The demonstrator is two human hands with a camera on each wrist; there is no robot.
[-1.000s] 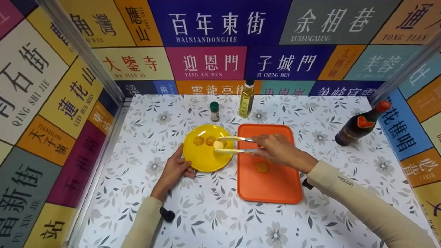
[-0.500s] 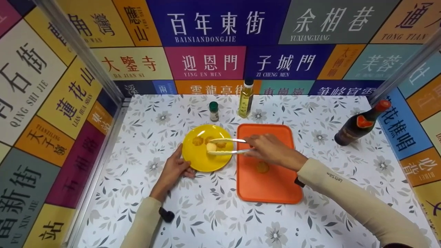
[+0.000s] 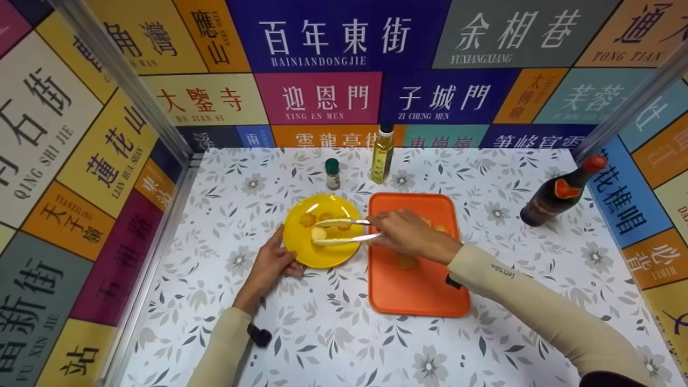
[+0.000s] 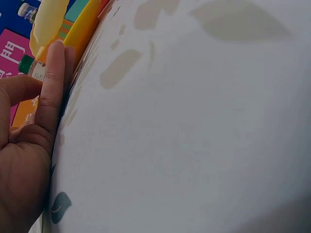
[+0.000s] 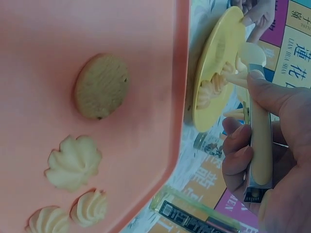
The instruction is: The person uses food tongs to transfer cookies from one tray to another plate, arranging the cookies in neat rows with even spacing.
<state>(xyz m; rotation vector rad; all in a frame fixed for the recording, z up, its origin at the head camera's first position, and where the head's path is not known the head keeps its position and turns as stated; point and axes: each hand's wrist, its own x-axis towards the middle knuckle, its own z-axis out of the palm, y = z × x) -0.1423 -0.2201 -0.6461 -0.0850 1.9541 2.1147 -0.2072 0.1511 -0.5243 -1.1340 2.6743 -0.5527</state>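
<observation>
My right hand (image 3: 400, 231) grips tongs (image 3: 349, 239) whose tips hold a pale round cookie (image 3: 319, 234) over the yellow plate (image 3: 322, 255). Several piped cookies (image 3: 308, 220) lie on the far part of that plate, partly behind the tongs. At its left rim rests my left hand (image 3: 274, 258), with straight fingers touching the edge; the left wrist view shows the extended fingers (image 4: 53, 87). In the right wrist view, fingers and thumb wrap the tongs' handle (image 5: 261, 145), and the pale cookie shows beyond them.
An orange tray (image 3: 419, 298) right of the plate holds a round cookie (image 5: 103, 86) and several piped ones (image 5: 74, 162). Behind stand a green-capped shaker (image 3: 332, 174) and an oil bottle (image 3: 381, 156). A dark red-capped bottle (image 3: 561, 191) stands far right.
My right hand and the tongs have moved left across the plate, carrying the pale cookie toward the plate's middle. The left hand has stayed at the rim.
</observation>
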